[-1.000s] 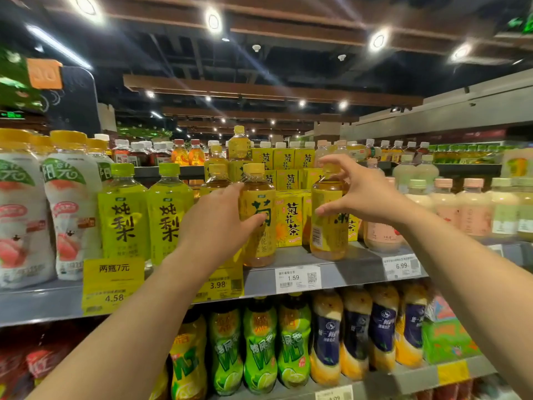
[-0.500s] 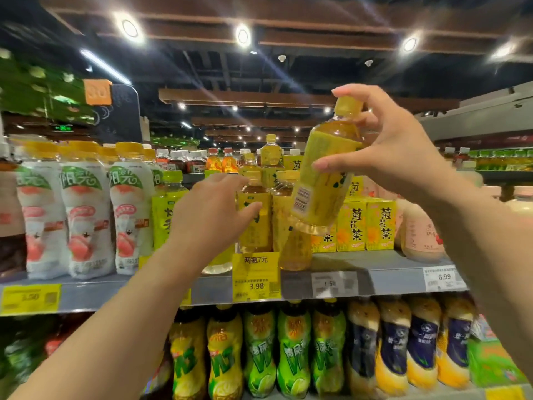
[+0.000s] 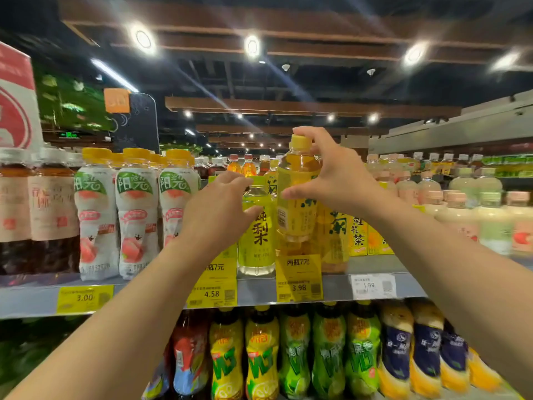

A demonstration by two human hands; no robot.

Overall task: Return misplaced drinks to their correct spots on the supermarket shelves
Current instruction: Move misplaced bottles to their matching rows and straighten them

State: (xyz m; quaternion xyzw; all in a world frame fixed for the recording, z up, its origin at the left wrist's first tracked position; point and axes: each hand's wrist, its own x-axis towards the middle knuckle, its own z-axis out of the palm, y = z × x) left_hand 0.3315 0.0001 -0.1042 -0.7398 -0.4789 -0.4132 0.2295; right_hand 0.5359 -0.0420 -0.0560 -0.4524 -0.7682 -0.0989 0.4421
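My right hand [image 3: 337,180] grips a yellow-capped, yellow-labelled tea bottle [image 3: 297,192], held upright above the shelf in front of the chrysanthemum tea row [image 3: 334,235]. My left hand [image 3: 219,209] is spread with fingers apart, its thumb against a lime-green pear drink bottle [image 3: 256,235] that stands on the upper shelf [image 3: 259,287]. The held bottle's base hangs above a yellow price tag [image 3: 298,277] marked 3.98.
White peach drink bottles [image 3: 135,215] and dark tea bottles [image 3: 34,215] fill the shelf to the left. Yellow tea cartons [image 3: 357,235] and pale milky bottles [image 3: 490,217] stand to the right. The lower shelf holds green and yellow bottles [image 3: 294,353].
My right hand has lowered the tilted bottle and turned it upright, closer to the shelf. The view has shifted left. My left hand now rests by the lime-green pear bottle.
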